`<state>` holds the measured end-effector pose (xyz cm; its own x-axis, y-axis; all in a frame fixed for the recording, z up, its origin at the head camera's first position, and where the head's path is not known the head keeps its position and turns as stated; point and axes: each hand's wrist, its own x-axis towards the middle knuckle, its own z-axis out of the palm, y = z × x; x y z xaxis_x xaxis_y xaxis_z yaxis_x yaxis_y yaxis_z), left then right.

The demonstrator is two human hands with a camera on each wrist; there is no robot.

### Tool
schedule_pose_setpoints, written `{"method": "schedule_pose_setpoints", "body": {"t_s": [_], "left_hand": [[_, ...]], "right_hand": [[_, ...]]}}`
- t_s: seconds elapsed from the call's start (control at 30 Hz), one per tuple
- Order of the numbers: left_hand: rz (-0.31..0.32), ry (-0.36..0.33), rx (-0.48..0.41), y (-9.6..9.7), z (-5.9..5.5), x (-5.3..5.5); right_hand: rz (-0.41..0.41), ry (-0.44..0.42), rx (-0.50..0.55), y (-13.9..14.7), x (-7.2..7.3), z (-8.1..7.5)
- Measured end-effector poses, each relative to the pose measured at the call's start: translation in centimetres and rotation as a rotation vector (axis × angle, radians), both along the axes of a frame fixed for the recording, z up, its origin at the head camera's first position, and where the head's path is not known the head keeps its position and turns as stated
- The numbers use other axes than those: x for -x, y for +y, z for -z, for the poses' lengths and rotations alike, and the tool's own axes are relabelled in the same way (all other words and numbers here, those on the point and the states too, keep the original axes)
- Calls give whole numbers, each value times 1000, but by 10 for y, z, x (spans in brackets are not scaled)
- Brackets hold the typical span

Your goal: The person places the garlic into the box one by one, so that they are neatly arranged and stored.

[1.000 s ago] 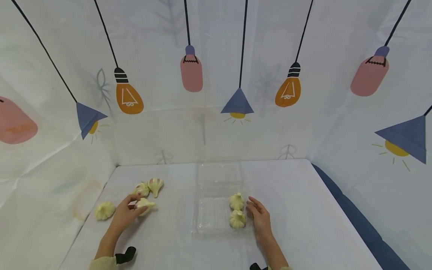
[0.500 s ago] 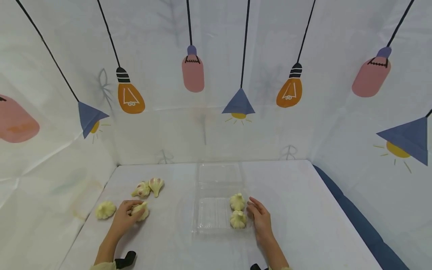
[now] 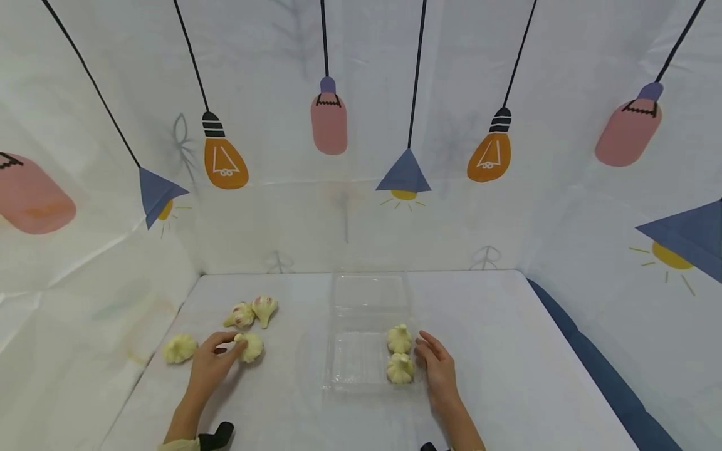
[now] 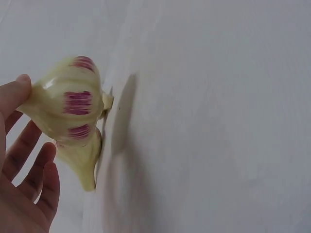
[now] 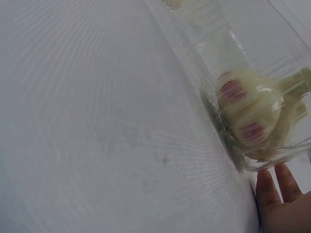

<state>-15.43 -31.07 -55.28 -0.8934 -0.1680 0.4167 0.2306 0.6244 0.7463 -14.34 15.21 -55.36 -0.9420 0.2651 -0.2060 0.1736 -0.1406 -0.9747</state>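
My left hand pinches a garlic bulb by its stem end between thumb and fingertips. In the left wrist view this bulb shows purple streaks and is held over the table, its root end pointing away from the hand. A clear plastic container lies opened flat at mid-table, two garlic bulbs standing one behind the other along the right side of its near half: a far one and a near one. Beside that side rests my right hand, fingers extended, fingertips right at the container's wall.
Two more garlic bulbs, one on its side and one beside it, lie beyond my left hand. Another bulb sits left of it near the table's edge. White printed sheets surround the white table.
The bulb in my left hand has been turned: its stem pointed right, and now points left toward the fingers. My right hand stays at the container.
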Motion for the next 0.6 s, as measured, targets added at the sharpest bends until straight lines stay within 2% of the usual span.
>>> {"method": "schedule_pose_setpoints", "body": {"t_s": [0.13, 0.33, 0.43, 0.6], "left_hand": [[15, 53, -13, 10, -6, 3], [23, 96, -67, 22, -17, 7], [19, 93, -88, 28, -21, 10], [46, 87, -114, 42, -25, 15]], "right_hand": [[-7, -7, 0, 0, -1, 0], [-19, -3, 1, -1, -2, -1], [-28, 2, -5, 1, -1, 0], [-22, 11, -10, 2, -1, 2]]}}
